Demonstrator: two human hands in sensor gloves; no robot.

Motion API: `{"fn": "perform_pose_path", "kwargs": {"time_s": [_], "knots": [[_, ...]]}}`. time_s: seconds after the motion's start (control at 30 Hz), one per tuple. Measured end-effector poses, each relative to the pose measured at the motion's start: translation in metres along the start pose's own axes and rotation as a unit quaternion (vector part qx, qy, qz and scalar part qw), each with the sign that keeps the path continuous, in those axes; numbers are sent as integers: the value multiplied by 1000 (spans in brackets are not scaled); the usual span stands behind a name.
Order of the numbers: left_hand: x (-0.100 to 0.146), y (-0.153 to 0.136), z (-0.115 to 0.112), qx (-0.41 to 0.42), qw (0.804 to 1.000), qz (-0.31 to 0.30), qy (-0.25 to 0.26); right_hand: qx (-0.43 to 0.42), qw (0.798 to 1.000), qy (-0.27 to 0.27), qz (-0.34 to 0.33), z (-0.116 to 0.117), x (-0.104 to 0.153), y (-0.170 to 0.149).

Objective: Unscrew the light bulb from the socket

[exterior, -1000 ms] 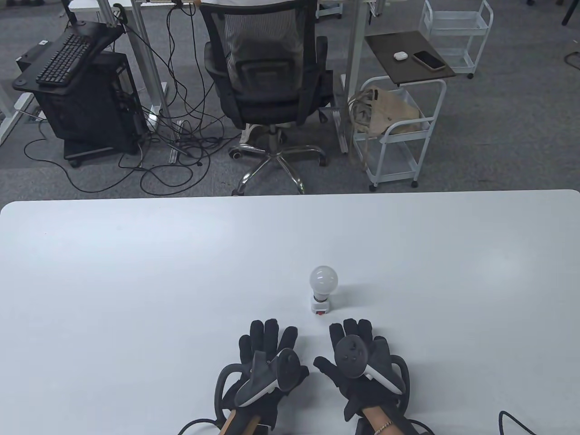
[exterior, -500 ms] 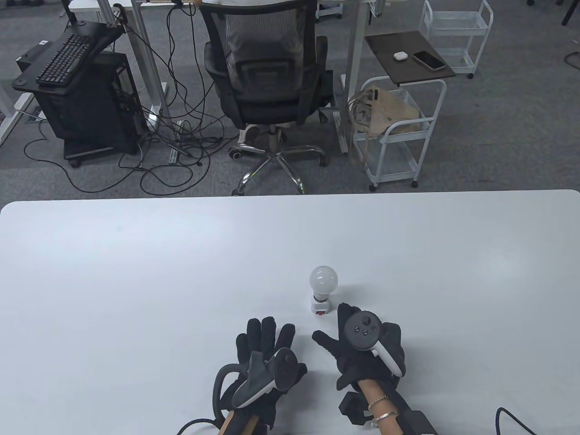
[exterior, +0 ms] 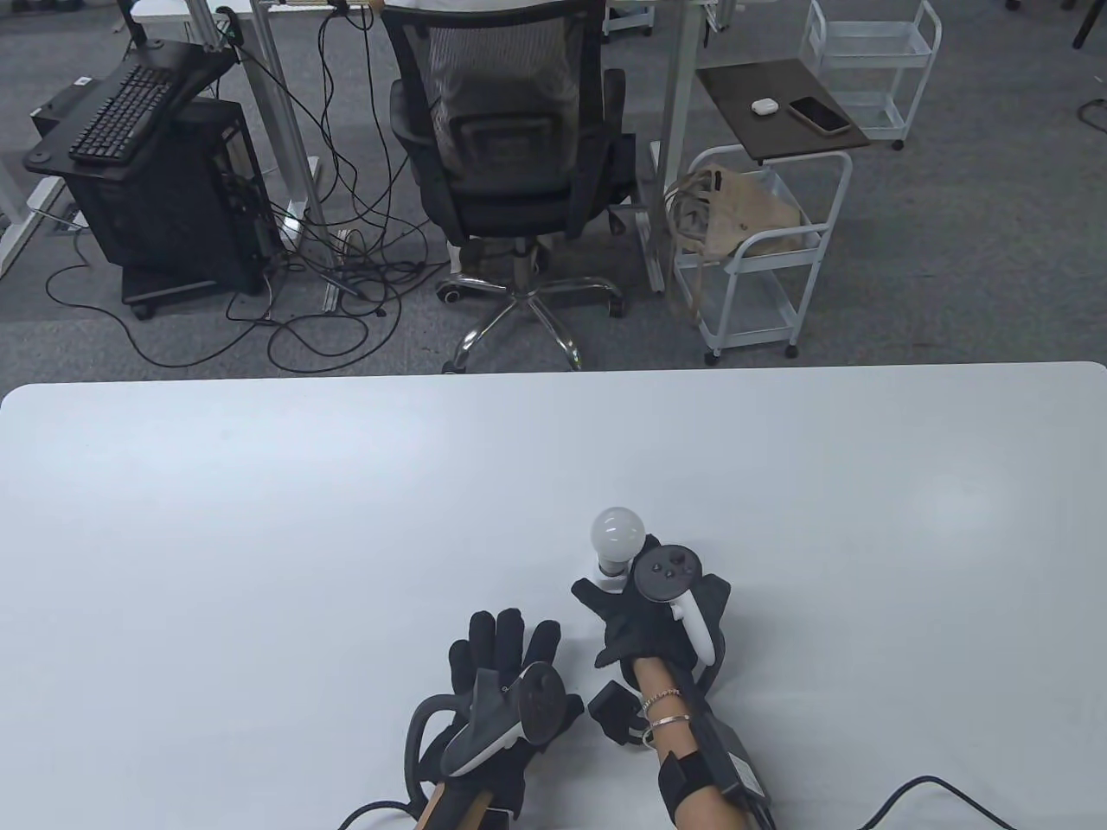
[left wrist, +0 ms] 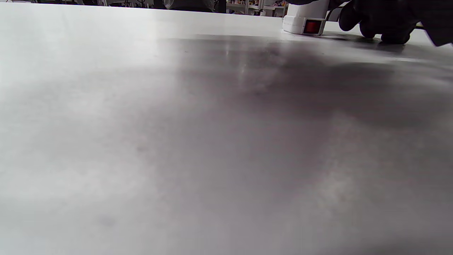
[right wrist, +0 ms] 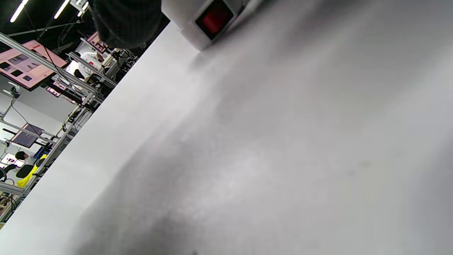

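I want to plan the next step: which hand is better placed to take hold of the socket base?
Right. The right hand is already at the socket, just below the bulb. The left hand lies flat on the table, farther away.

black gloves (exterior: 497, 666), grey trackers (exterior: 666, 572), bracelets (exterior: 664, 705)

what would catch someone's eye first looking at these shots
The white light bulb standing upright in its socket near the table's front middle. The gloved right hand has reached the socket's base, while the left hand lies flat on the table nearer the person.
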State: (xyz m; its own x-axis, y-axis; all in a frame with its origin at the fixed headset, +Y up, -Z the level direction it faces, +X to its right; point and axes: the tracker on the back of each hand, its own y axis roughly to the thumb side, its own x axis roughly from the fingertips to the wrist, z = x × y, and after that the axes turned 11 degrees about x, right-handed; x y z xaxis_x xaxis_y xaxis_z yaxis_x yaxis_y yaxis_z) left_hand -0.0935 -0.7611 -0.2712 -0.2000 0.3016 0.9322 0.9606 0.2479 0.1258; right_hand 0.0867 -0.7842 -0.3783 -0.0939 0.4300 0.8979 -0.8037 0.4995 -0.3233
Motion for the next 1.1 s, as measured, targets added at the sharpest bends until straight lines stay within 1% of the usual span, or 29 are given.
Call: {"fn": "perform_pose_path", "kwargs": {"time_s": [0.17,0.4,0.57,0.63,0.7,0.83,0.97,1.03,1.1], "knots": [[-1,0,-1,-3,1000,1,-5,8,1000,8,7,2,-3,1],[-1,0,-3,-1,1000,1,-8,-10,1000,-23,7,-5,1,-1],[-1,0,-3,1,1000,-1,-14,-17,999,-32,-2,-6,2,-2],[-1,0,-3,3,1000,-1,-14,-23,999,-41,-17,-7,6,-2],[-1,-1,-3,4,1000,-2,-13,-24,997,-62,-37,-9,12,-1],[0,-2,0,13,1000,-4,-7,0,987,-115,-116,-17,32,-1],[3,-4,5,40,999,-12,3,61,974,-133,-174,-27,56,-6],[4,-5,7,56,998,-22,7,74,968,-147,-188,-32,67,-13],[5,-6,9,74,997,-28,8,83,966,-150,-195,-37,74,-20]]}}
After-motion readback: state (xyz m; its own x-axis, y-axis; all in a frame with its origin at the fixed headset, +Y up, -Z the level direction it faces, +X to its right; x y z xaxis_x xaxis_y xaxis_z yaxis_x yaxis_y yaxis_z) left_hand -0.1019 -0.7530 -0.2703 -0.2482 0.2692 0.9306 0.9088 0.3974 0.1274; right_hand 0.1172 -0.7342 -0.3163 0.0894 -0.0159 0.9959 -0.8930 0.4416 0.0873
